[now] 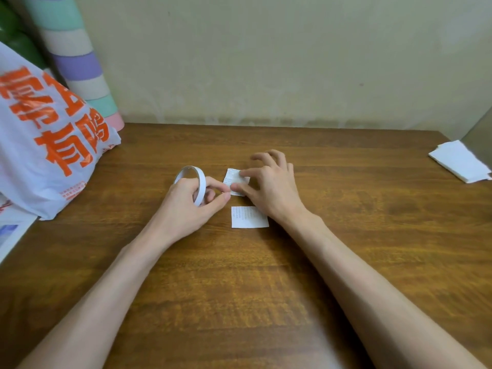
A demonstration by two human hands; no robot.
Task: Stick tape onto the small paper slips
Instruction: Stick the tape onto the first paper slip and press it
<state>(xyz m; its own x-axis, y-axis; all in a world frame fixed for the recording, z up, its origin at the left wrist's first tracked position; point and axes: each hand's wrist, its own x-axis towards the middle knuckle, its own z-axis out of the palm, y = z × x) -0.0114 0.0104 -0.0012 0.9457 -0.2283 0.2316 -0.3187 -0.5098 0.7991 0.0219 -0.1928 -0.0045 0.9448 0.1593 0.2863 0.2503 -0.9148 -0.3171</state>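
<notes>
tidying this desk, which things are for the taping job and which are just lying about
For the job: tape roll, gripped by the left hand; far slip, touched by the right hand; near slip.
Lying about: plastic bag; striped roll; white paper stack.

Home: wooden table [346, 235], shopping bag [53, 145], plain wall [266, 62].

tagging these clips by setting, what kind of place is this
Probably a home desk in a room corner: a wooden table set against a plain, stained wall, a printed plastic shopping bag at the left, and a striped roll standing behind it.
</notes>
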